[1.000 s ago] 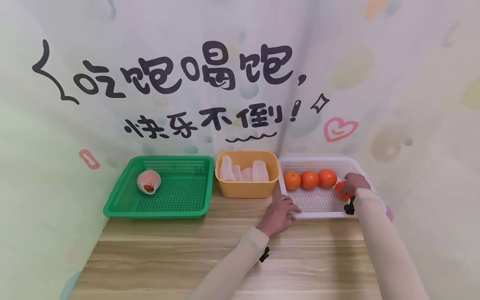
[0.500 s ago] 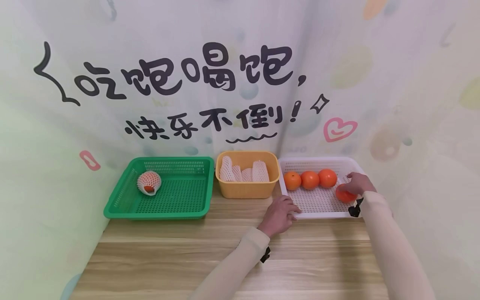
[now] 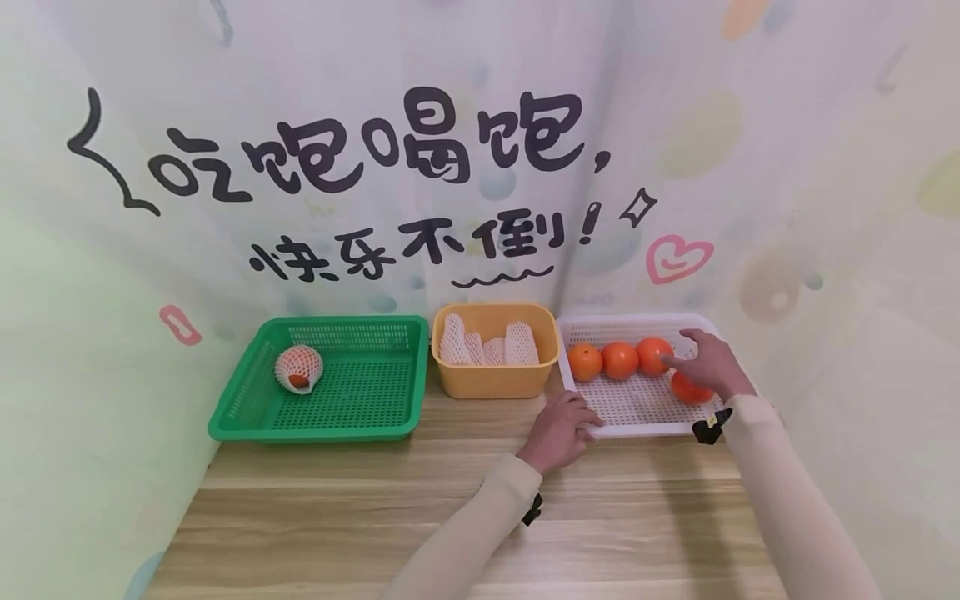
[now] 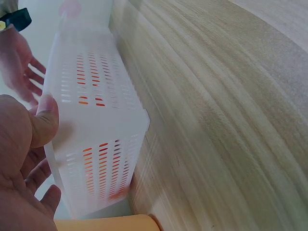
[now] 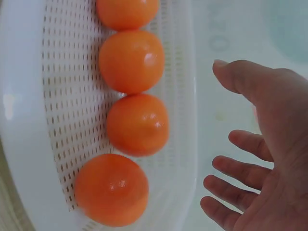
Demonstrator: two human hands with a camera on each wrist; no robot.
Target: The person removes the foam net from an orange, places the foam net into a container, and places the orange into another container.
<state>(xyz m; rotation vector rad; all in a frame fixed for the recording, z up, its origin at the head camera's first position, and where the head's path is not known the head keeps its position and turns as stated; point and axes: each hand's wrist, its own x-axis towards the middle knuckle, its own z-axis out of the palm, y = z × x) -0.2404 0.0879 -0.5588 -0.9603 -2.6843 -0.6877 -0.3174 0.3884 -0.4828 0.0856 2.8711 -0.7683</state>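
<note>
A white slotted plastic basket (image 3: 637, 431) stands at the right, holding several round orange fruits (image 3: 620, 360). My left hand (image 3: 557, 431) grips the basket's near left corner; in the left wrist view its thumb (image 4: 45, 118) lies on the outer wall, just below the rim. Over the basket's right side is my right hand (image 3: 712, 364), fingers spread and holding nothing. Beneath it sits the rightmost fruit (image 5: 111, 190), partly covered by the hand in the head view. This fruit lies slightly nearer the front than the row of other fruits.
A yellow bin (image 3: 491, 383) with white foam net sleeves (image 3: 519, 342) stands left of the white basket. Farther left, a green basket (image 3: 315, 434) holds one fruit in a foam net (image 3: 298, 368). All three stand on a wooden table (image 3: 337, 517), against a printed curtain (image 3: 480, 50).
My right hand has let go of the rightmost fruit, and its fingers have spread. That fruit has shifted slightly right. The left hand has stayed at the basket corner.
</note>
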